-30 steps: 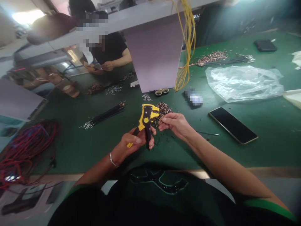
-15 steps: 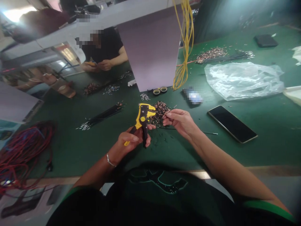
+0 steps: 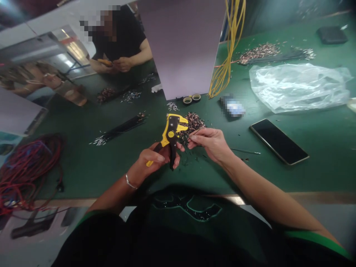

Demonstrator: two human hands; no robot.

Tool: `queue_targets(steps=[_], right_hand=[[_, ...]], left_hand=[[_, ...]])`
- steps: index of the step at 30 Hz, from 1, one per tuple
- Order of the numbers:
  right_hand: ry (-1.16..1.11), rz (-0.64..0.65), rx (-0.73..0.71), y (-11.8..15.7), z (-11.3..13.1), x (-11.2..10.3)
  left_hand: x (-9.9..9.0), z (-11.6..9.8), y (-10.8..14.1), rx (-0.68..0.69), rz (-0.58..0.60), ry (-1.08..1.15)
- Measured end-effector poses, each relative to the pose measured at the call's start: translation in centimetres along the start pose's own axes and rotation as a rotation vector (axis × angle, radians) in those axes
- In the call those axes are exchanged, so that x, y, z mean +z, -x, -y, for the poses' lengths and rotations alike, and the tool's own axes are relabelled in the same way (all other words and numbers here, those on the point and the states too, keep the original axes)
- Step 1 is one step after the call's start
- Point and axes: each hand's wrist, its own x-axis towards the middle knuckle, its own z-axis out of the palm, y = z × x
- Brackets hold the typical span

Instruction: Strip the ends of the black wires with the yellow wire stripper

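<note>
Since the earlier frame, the right hand [image 3: 209, 143] has moved closer to the yellow-and-black plier-type tool [image 3: 171, 134]. Left: straight, silver-tipped black wires [image 3: 121, 128] lie bundled. The left hand [image 3: 159, 158] is closed around the tool's handles, jaws apart. Beyond: a heap of short copper-and-black pieces [image 3: 195, 121]. The right hand's fingertips pinch a thin dark wire [image 3: 198, 130]. Right: a flat black rectangular phone [image 3: 279, 141].

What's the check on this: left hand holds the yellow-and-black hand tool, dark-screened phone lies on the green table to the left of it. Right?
Wrong side for the phone: the head view shows it on the green table to the right of the yellow-and-black hand tool. The left hand does hold that tool.
</note>
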Motion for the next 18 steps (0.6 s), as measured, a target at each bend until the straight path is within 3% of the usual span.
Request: queue_targets(steps=[9, 14, 18], right_hand=[[0.19, 0.099, 0.043, -0.4, 0.4, -0.9], [0.503, 0.218, 0.093, -0.5, 0.1, -1.3], [0.592, 0.234, 0.096, -0.4, 0.6, -1.7]], left_hand=[[-0.2, -0.1, 0.6, 0.046, -0.11, -0.045], [-1.1, 0.1, 0.9, 0.051, -0.087, -0.09], [-1.6, 0.1, 1.1, 0.036, -0.047, -0.097]])
